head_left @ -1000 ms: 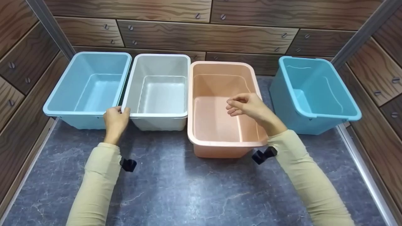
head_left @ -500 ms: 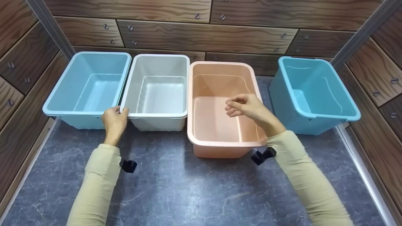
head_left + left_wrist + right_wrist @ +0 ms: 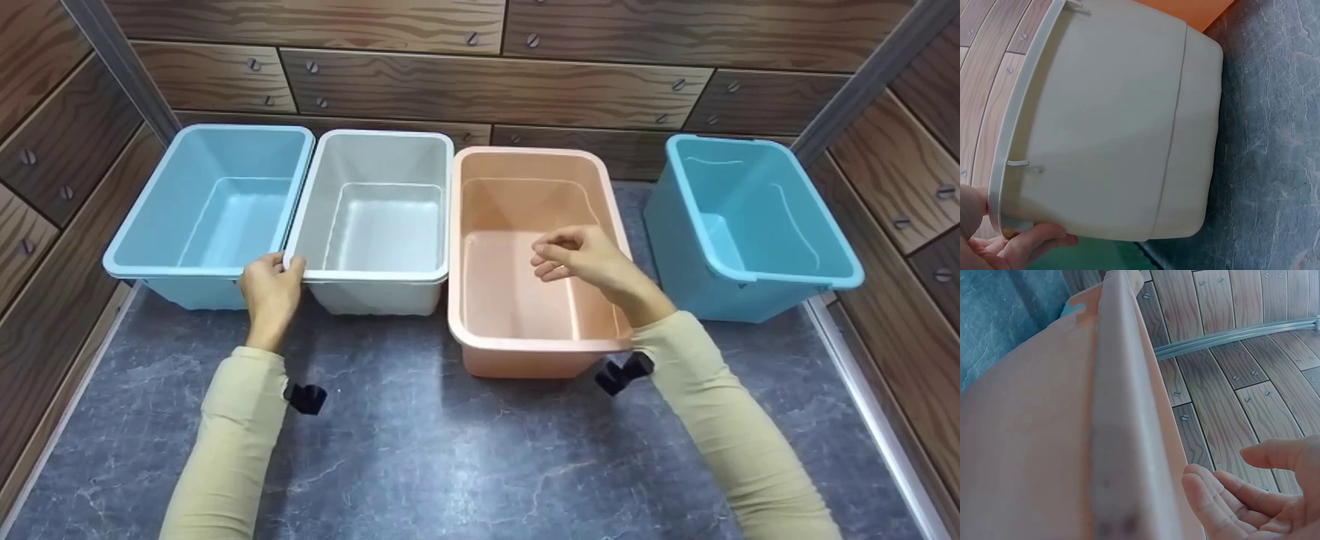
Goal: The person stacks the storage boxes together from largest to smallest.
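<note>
My left hand [image 3: 271,294] grips the near left corner of the light grey bin [image 3: 367,277]. In the left wrist view, the thumb lies on one side of that bin's rim [image 3: 1012,124] and the curled fingers are underneath. Above the peach bin [image 3: 540,344] hovers my right hand [image 3: 574,259], its fingers loosely bent and holding nothing. The right wrist view shows a gap between thumb and fingertips, near the peach bin's rim [image 3: 1123,410]. The light blue bin [image 3: 187,271] stands close beside the grey one, by my left knuckles.
A taller turquoise bin [image 3: 787,279] stands apart at the right. All the bins rest on a dark marbled surface [image 3: 420,450]. Wood-patterned panels [image 3: 480,82] wall in the back and sides, with metal rails [image 3: 862,405] along the edges.
The grey bin's near left corner has shifted slightly left with my left hand, and the gap to the blue bin has narrowed. My right hand has drifted a little left.
</note>
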### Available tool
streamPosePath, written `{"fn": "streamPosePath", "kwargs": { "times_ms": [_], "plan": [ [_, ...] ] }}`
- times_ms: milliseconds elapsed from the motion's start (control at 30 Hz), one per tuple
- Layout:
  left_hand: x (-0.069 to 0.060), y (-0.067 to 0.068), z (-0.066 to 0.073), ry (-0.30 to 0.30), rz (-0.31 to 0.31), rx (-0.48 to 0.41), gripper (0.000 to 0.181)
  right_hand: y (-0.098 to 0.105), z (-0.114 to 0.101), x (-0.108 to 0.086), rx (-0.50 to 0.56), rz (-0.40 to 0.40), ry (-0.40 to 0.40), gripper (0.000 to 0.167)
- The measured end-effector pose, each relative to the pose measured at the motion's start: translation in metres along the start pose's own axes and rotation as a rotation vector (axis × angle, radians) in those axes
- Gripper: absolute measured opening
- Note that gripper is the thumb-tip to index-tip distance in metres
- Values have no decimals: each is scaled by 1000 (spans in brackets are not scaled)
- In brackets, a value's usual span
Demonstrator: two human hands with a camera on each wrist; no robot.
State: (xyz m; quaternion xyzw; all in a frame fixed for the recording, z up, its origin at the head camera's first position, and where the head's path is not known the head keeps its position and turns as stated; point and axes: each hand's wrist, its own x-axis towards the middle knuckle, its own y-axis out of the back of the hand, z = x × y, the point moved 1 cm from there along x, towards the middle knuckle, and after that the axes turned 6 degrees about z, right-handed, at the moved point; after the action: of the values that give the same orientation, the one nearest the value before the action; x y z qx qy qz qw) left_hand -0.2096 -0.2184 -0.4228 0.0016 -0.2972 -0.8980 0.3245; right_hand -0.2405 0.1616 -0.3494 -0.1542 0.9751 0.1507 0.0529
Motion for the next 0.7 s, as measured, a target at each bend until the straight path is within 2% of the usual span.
{"fn": "streamPosePath", "kwargs": {
  "times_ms": [367, 700],
  "plan": [
    [0, 7, 1, -33, 39, 0, 36, 1, -2, -2, 0, 5, 4, 36],
    [0, 14, 0, -39, 44, 18, 35, -2, -2, -1, -8, 1, 4, 34]
  ]
}}
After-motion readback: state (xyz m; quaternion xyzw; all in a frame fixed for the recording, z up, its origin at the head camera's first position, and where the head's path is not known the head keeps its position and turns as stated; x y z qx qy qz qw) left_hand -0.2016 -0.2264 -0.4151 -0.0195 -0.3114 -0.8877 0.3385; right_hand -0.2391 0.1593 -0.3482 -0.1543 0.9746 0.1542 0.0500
